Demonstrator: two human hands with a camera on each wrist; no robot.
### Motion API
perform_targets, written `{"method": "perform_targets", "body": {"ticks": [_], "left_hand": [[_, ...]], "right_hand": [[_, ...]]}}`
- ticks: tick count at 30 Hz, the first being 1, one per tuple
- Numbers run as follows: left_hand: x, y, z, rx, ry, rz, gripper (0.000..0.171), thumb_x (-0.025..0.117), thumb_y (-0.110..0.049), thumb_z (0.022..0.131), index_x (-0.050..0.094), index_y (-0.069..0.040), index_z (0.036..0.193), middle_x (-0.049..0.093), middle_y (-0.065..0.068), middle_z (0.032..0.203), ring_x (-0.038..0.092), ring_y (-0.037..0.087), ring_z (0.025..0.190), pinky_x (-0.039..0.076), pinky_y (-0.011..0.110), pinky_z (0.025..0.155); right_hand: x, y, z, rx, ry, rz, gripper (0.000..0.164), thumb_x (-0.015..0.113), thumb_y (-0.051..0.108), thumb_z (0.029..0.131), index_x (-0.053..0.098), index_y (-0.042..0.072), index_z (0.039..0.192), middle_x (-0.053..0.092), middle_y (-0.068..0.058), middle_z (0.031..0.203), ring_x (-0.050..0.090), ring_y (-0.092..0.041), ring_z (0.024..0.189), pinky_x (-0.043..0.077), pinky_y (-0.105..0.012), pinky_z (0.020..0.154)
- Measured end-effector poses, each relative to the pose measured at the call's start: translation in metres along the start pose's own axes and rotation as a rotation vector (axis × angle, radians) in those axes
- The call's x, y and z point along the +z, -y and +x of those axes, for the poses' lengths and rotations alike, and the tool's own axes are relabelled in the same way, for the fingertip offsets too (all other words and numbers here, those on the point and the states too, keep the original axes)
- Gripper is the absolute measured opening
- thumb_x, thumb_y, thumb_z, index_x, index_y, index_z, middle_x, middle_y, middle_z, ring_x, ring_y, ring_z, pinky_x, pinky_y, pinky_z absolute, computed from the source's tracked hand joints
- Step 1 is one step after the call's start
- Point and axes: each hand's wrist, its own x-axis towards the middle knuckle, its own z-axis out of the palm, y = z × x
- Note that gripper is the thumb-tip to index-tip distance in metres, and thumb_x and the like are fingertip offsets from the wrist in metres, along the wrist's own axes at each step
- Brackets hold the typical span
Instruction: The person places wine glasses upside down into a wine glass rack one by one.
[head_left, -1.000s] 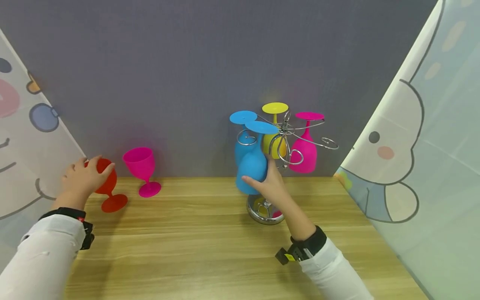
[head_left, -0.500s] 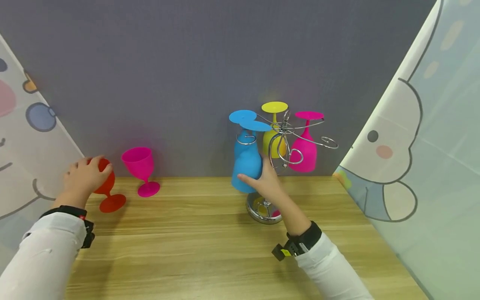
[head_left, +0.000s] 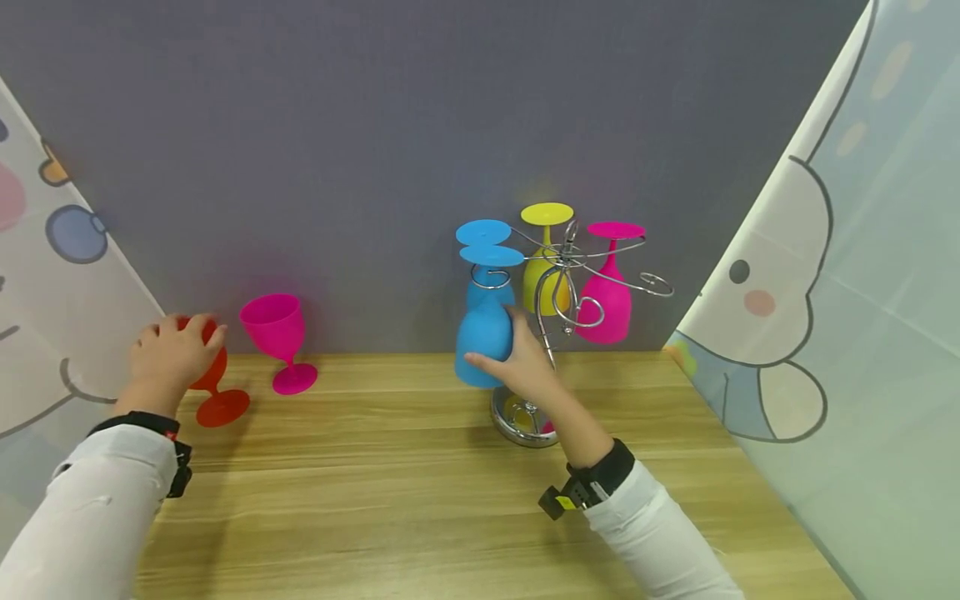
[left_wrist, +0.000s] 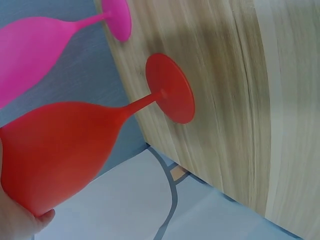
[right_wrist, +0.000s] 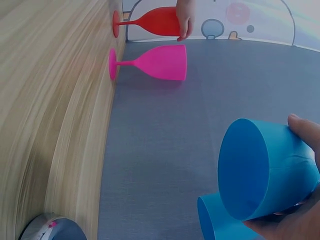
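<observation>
My right hand [head_left: 525,362] grips the bowl of an upside-down blue goblet [head_left: 480,342], thumb across its front and foot on top. Its open mouth faces the camera in the right wrist view. This goblet's stem overlaps a curled arm of the chrome rack [head_left: 547,337]. Behind it hangs a second upside-down blue goblet [head_left: 482,232], partly hidden. At the left, a red goblet [head_left: 222,408] stands upright on the table, my left hand [head_left: 168,358] curled over its bowl from above. In the left wrist view the red goblet's foot [left_wrist: 170,89] sits on the wood.
A pink goblet [head_left: 277,325] stands upright beside the red one. Upside down on the rack hang a yellow goblet [head_left: 547,214] and a pink goblet, its bowl [head_left: 607,310] at the right. A grey wall panel [head_left: 360,167] rises behind the wooden table [head_left: 360,500], with printed side walls.
My right hand has carried the blue goblet left, away from the rack's centre, and its tilted foot is now more level. My left hand stays on the red goblet.
</observation>
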Motion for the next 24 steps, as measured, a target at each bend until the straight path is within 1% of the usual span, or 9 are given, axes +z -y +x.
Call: {"method": "perform_targets", "body": {"ticks": [5,10,15,19,24], "left_hand": [[0.003,0.000,0.001,0.001,-0.004,0.026,0.062,0.023,-0.050,0.101,0.030,-0.002,0.139,0.020,0.043,0.131,0.020,0.067,0.115,0.023,0.074,0.094],[0.001,-0.004,-0.002,-0.002,-0.001,0.039,0.056,0.026,-0.043,0.102,0.029,0.000,0.138,0.019,0.044,0.130,0.020,0.066,0.114,0.022,0.074,0.096],[0.002,-0.005,-0.005,-0.002,-0.015,0.045,0.053,0.026,-0.039,0.102,0.029,0.001,0.137,0.019,0.044,0.129,0.020,0.066,0.115,0.021,0.073,0.097],[0.004,-0.004,-0.004,0.003,-0.024,0.037,0.054,0.025,-0.040,0.102,0.030,0.000,0.137,0.020,0.043,0.129,0.020,0.065,0.115,0.021,0.073,0.097],[0.005,-0.005,-0.001,0.002,-0.029,0.032,0.056,0.023,-0.044,0.102,0.029,-0.001,0.138,0.019,0.043,0.131,0.019,0.065,0.116,0.021,0.072,0.097]], "right_hand": [[0.003,0.000,0.000,0.007,0.018,-0.001,0.098,0.075,0.037,0.081,0.014,0.012,0.153,0.036,-0.020,0.148,0.045,-0.044,0.130,0.042,-0.061,0.100],[0.006,-0.001,0.000,-0.014,0.035,-0.001,0.098,0.076,0.037,0.081,0.015,0.012,0.153,0.034,-0.020,0.149,0.044,-0.044,0.131,0.043,-0.061,0.100],[0.007,-0.002,-0.003,-0.042,0.035,-0.007,0.098,0.077,0.033,0.081,0.015,0.009,0.153,0.033,-0.022,0.149,0.043,-0.045,0.131,0.042,-0.062,0.100],[0.007,-0.006,-0.007,-0.036,0.015,-0.002,0.098,0.078,0.031,0.080,0.016,0.008,0.152,0.033,-0.023,0.148,0.043,-0.046,0.131,0.042,-0.062,0.100],[0.005,-0.010,-0.008,-0.016,-0.015,-0.001,0.098,0.078,0.031,0.079,0.016,0.011,0.151,0.034,-0.023,0.148,0.042,-0.045,0.132,0.041,-0.062,0.101]]}}
